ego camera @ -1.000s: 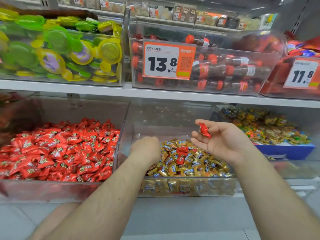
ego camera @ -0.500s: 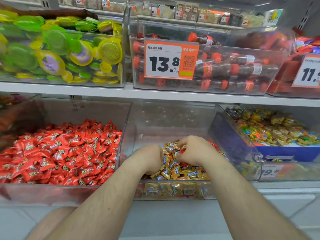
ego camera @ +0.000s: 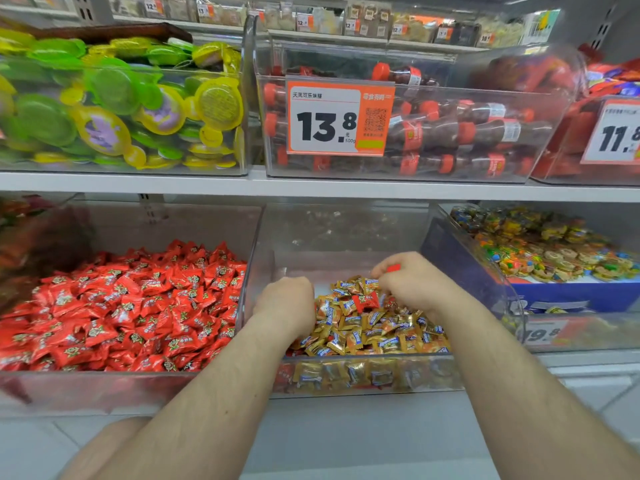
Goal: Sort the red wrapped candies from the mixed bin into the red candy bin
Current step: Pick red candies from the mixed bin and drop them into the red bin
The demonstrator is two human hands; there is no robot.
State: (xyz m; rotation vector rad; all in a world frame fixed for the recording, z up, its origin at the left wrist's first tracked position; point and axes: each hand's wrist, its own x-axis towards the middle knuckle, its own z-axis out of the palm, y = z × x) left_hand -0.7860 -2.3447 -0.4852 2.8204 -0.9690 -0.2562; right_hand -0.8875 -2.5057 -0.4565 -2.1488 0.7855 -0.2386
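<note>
Gold-wrapped candies (ego camera: pixel 367 332) fill the clear plastic mixed bin (ego camera: pixel 346 233), one red wrapped candy (ego camera: pixel 365 301) lying on top. Right hand (ego camera: pixel 412 284) pinches another red candy (ego camera: pixel 393 268); left hand (ego camera: pixel 285 301) is fisted, contents hidden. Clear red candy bin (ego camera: pixel 173 223) sits left, heaped with red candies (ego camera: pixel 121 306).

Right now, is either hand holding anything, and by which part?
The right hand pinches a red candy in its curled fingers; which part of the wrapper cannot be told. The left hand is fisted in the mixed bin; contents hidden.

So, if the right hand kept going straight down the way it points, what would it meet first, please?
Most likely the right hand meets the stray red candy atop the gold candies in the mixed bin, though depth is unclear.
</note>
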